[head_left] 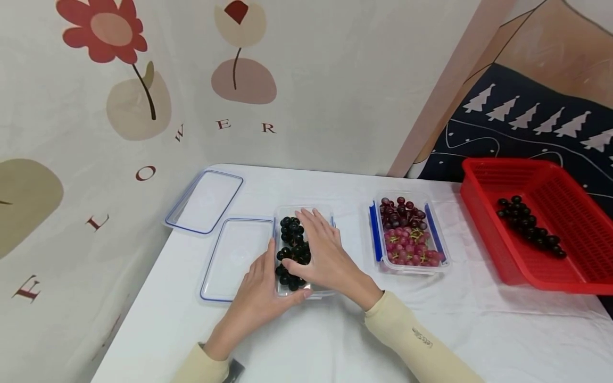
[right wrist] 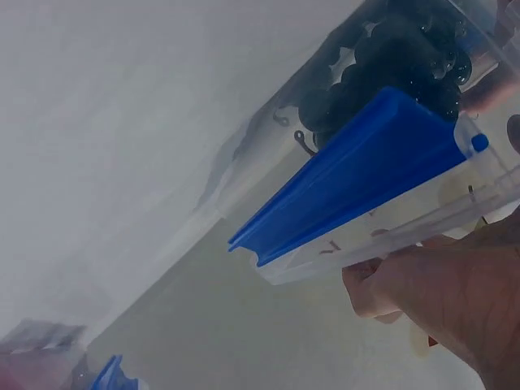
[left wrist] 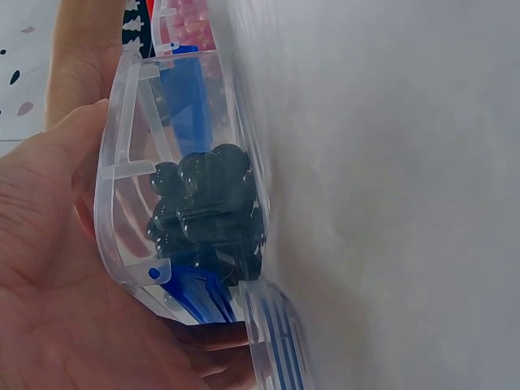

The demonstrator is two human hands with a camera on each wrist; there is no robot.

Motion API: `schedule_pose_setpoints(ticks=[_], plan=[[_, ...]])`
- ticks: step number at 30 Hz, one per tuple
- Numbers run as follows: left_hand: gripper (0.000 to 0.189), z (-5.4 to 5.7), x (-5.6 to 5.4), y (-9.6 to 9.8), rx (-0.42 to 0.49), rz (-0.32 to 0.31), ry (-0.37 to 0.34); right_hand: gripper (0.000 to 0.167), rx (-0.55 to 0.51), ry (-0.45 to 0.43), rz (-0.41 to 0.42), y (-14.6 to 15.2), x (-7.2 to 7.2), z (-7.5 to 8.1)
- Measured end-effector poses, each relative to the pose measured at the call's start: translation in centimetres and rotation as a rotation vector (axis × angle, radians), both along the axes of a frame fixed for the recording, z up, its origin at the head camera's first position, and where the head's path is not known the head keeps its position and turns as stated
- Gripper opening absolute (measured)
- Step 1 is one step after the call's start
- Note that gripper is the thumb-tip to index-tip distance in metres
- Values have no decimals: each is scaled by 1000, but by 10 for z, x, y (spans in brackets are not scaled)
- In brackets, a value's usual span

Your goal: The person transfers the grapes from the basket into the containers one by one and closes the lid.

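Note:
In the head view, dark black grapes lie along the left half of a clear plastic container with blue side clips. My left hand rests around its near left corner, fingers straight along the left wall and thumb across the near side. From the right, my right hand reaches over the container, its thumb at the grapes and its fingers stretched toward the far end. The left wrist view shows the grapes through the clear wall. A blue clip hangs outward in the right wrist view.
Two clear lids with blue seals, one lid beside the container and another lid farther back, lie on the left. A second container holds red and pink grapes. At right, a red basket holds a black grape bunch.

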State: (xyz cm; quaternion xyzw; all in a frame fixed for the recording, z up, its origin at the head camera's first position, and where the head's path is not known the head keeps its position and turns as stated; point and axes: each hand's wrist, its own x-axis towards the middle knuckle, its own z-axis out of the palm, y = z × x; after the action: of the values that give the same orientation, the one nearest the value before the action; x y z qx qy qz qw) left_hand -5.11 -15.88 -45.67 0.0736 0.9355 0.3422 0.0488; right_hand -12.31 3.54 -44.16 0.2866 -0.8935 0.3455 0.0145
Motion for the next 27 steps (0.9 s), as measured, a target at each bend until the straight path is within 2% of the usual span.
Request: schedule_pose_setpoints(ticks=[9,16,27], plan=[[136,0,0,1,-10,8,17,113,-35,-41,-12,11,1,0],[136,0,0,1,-17,10,17,116,-48,-34,-21,19,1,-1],[138,-2,-1,1,-26,27,4,113,-107,-19,-82,45,-4,8]])
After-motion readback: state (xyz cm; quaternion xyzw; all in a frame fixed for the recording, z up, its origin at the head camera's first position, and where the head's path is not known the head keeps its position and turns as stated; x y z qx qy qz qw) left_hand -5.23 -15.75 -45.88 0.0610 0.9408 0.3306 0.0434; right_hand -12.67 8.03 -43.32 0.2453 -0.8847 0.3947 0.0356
